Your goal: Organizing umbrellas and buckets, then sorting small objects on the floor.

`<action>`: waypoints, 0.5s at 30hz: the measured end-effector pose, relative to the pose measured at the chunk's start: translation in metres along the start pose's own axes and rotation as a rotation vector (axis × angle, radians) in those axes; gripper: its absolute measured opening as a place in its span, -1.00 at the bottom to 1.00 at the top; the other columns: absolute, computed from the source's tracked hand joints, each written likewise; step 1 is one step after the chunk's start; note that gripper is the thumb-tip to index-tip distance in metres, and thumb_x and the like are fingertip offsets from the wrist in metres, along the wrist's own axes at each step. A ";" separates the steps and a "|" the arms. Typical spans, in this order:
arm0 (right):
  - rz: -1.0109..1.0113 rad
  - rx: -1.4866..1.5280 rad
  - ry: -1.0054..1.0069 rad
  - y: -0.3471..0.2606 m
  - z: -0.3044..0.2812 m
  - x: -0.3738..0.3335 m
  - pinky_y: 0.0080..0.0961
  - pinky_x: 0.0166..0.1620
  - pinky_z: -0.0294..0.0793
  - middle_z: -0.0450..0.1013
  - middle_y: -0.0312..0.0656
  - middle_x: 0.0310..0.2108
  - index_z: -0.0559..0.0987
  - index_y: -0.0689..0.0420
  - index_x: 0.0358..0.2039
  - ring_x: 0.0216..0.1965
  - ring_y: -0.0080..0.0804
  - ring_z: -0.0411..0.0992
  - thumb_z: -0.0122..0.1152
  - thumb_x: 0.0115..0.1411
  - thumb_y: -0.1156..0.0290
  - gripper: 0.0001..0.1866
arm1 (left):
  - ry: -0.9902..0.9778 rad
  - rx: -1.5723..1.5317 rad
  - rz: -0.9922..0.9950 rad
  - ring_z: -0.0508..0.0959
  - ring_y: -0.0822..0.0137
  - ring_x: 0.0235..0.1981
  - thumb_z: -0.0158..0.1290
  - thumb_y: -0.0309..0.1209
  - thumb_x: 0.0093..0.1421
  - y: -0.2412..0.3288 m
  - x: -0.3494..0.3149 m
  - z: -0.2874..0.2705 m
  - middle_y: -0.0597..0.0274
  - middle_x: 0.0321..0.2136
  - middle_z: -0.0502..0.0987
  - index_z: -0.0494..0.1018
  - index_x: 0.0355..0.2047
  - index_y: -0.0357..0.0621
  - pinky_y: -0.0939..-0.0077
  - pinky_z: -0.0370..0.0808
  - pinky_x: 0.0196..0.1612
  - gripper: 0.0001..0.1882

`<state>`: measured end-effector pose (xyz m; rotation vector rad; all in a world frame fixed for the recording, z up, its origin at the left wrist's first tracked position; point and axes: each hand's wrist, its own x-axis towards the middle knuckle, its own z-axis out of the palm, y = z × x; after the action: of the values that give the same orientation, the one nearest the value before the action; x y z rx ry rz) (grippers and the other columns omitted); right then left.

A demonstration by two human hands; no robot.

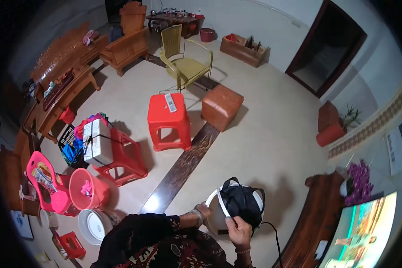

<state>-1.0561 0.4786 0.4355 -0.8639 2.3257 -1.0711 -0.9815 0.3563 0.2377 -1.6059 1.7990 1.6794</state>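
Just in front of me stands a round white-rimmed tub (211,199), with a black bag (241,206) with loop handles in its right part. My left hand (202,211), with a bracelet at the wrist, is closed at the tub's left rim; its fingertips are partly hidden. A flat white strip (223,203) slants across the tub's top beside the bag. My right hand (239,231) pinches the strip's near end between thumb and fingers. Whether the strip is the tub's handle or a separate piece I cannot tell. A black cord (274,232) trails off on the right.
Ahead stand a red plastic stool (168,117) with a remote control (170,102) on it, a brown leather cube stool (222,107) and a yellow armchair (187,67). Left are a white box (98,143), pink bucket (93,196) and pink chair (60,201). A lit screen (366,232) is right.
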 end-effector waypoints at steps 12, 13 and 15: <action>-0.307 -0.202 0.000 0.015 -0.136 0.291 -0.27 -0.60 0.29 0.32 0.04 -0.72 0.41 0.19 -0.65 -0.67 0.00 0.34 0.08 0.10 0.24 -0.69 | -0.177 -0.410 0.039 0.52 -0.02 -0.50 0.10 -0.32 -0.07 0.239 0.162 0.057 -0.14 -0.37 0.44 0.07 -0.04 -0.29 0.15 0.49 -0.68 -0.36; -0.415 -0.241 -0.040 0.020 -0.149 0.315 -0.25 -0.60 0.29 0.32 0.04 -0.72 0.41 0.19 -0.65 -0.66 0.01 0.34 0.06 0.11 0.23 -0.68 | -0.207 -0.488 0.026 0.52 -0.01 -0.53 0.10 -0.32 -0.07 0.263 0.168 0.057 -0.15 -0.40 0.45 0.05 -0.04 -0.33 0.14 0.48 -0.68 -0.34; -0.387 -0.207 -0.094 0.023 -0.162 0.357 -0.28 -0.59 0.28 0.31 0.04 -0.72 0.42 0.19 -0.64 -0.65 0.01 0.34 0.06 0.11 0.23 -0.68 | -0.071 -0.372 0.049 0.52 0.00 -0.44 0.12 -0.31 -0.09 0.285 0.198 0.066 -0.13 -0.38 0.47 0.26 -0.19 -0.31 0.22 0.49 -0.52 -0.51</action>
<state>-1.4166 0.3260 0.4707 -1.4573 2.2720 -0.9165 -1.3128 0.2335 0.2353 -1.6193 1.5718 2.1659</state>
